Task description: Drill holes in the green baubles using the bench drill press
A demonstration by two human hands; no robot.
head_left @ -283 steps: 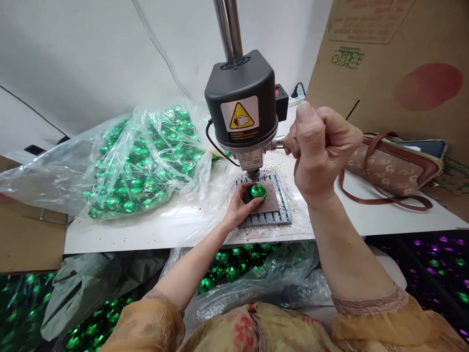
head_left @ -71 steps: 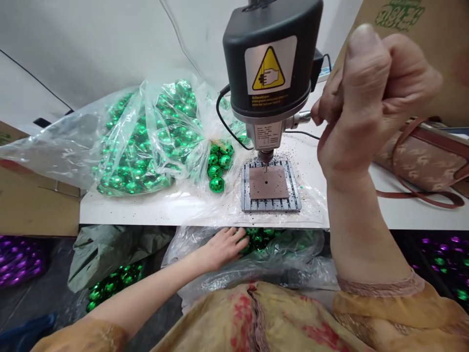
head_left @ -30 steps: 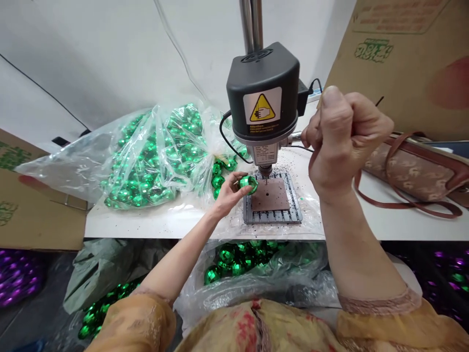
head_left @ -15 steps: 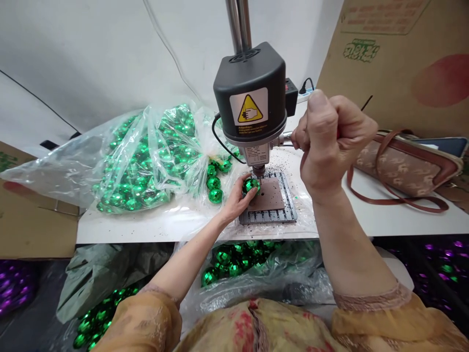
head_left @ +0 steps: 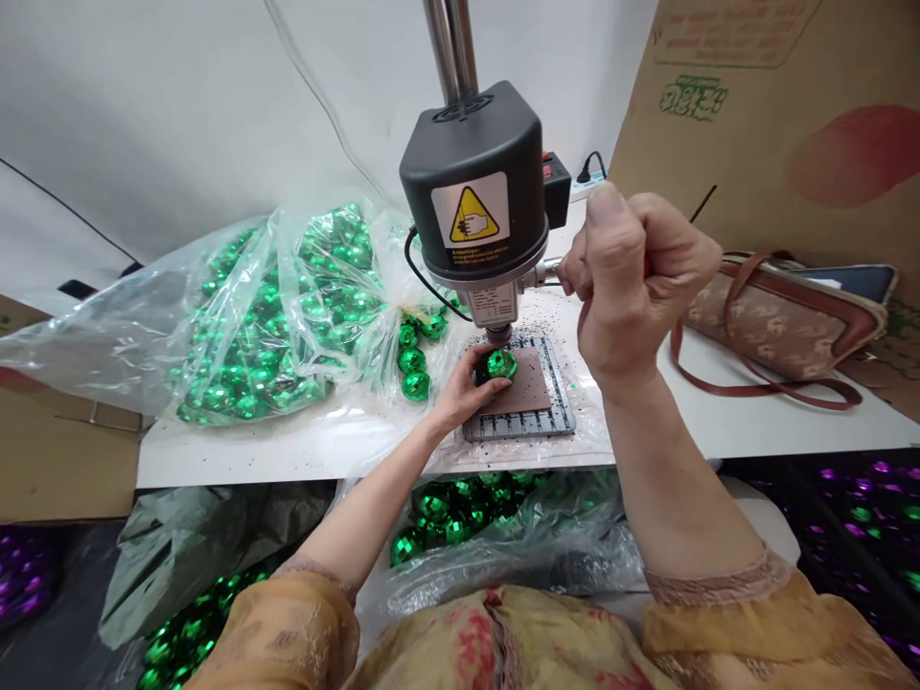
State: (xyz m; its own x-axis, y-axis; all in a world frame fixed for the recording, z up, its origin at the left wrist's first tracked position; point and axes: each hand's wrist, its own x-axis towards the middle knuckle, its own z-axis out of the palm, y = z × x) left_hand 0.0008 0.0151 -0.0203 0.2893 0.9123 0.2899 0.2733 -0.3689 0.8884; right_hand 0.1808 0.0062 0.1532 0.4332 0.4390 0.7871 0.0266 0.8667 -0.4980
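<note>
A small drill press point(head_left: 472, 182) with a black motor housing and a yellow warning label stands on the white table. My left hand point(head_left: 464, 388) grips a shiny green faceted ball point(head_left: 501, 363) between thumb and fingers, directly under the chuck point(head_left: 498, 335). The ball is over a brown board point(head_left: 528, 381) on the slotted metal base point(head_left: 562, 402). My right hand point(head_left: 632, 278) is closed in a fist round the press's feed handle point(head_left: 550, 269); a bit of red shows behind the fingers. Whether the drill bit touches the ball is hard to make out.
A clear plastic bag point(head_left: 265, 335) full of green balls lies on the left, with several loose balls point(head_left: 415, 386) beside it. On the right rests a handbag point(head_left: 791, 316) before a cardboard box point(head_left: 762, 144). More green balls point(head_left: 438, 503) lie in plastic below the table edge.
My left hand has shifted the green ball slightly right, more squarely beneath the chuck. My right hand keeps its hold on the handle. The whole view has shifted a little.
</note>
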